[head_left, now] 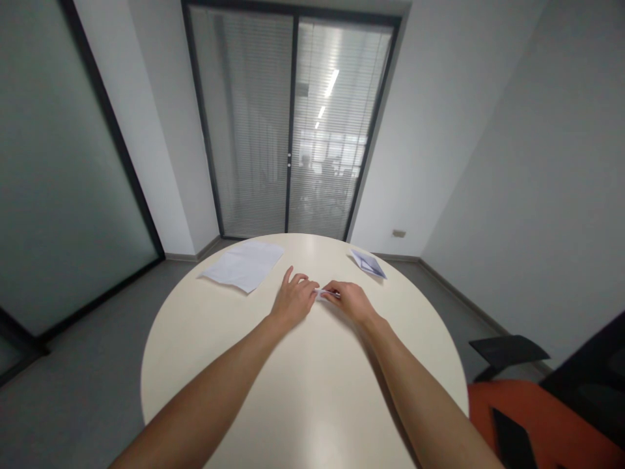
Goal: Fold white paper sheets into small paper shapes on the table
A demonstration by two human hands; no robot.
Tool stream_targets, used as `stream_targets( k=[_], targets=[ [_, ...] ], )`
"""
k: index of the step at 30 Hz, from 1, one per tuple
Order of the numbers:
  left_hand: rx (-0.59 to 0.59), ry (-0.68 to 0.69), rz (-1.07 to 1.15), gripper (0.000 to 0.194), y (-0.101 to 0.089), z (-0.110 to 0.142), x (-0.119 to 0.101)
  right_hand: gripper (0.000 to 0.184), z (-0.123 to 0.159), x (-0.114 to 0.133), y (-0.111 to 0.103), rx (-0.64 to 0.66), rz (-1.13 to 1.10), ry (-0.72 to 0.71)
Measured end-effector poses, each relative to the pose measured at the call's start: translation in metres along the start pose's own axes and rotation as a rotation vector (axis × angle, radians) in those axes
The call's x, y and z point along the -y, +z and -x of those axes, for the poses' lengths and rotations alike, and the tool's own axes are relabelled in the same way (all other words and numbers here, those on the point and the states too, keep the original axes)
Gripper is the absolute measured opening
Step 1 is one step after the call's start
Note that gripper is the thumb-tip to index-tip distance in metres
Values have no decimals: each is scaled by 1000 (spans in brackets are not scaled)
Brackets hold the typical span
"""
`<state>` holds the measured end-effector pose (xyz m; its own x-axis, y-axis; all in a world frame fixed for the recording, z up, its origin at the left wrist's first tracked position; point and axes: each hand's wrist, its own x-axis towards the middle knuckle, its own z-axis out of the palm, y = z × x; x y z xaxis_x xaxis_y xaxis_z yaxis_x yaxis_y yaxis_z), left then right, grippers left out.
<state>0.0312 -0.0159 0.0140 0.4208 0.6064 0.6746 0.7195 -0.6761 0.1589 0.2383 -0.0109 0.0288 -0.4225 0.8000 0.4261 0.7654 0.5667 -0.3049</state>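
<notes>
Near the middle of the round table, a small folded piece of white paper (322, 295) is held between my two hands. My left hand (294, 298) pinches its left end between thumb and fingertips, with the other fingers raised. The right hand (350, 299) grips the opposite end, its fingers curled over the paper. Most of the paper is hidden by the fingers, so its full shape cannot be made out.
White sheets of paper (244, 264) lie at the back left of the cream table (283, 417). A folded paper with a dark printed picture (368, 264) rests at the back right. An orange chair (532, 417) with black armrests stands at the right, close to the table's edge.
</notes>
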Motion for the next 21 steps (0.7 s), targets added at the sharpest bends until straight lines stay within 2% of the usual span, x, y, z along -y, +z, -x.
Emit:
stream_targets(
  k=[7, 11, 16, 21],
  targets=[
    [73, -25, -109, 15, -4, -1, -3, 29, 0, 4, -5, 96, 119, 48],
    [103, -36, -115, 18, -7, -1, -6, 33, 1, 8, -10, 151, 213, 79],
    [191, -37, -92, 21, -8, 1, -4, 33, 1, 9, -11, 211, 216, 81],
    [253, -43, -50, 35, -4, 3, -1, 35, 2, 3, -5, 230, 225, 117]
  ],
)
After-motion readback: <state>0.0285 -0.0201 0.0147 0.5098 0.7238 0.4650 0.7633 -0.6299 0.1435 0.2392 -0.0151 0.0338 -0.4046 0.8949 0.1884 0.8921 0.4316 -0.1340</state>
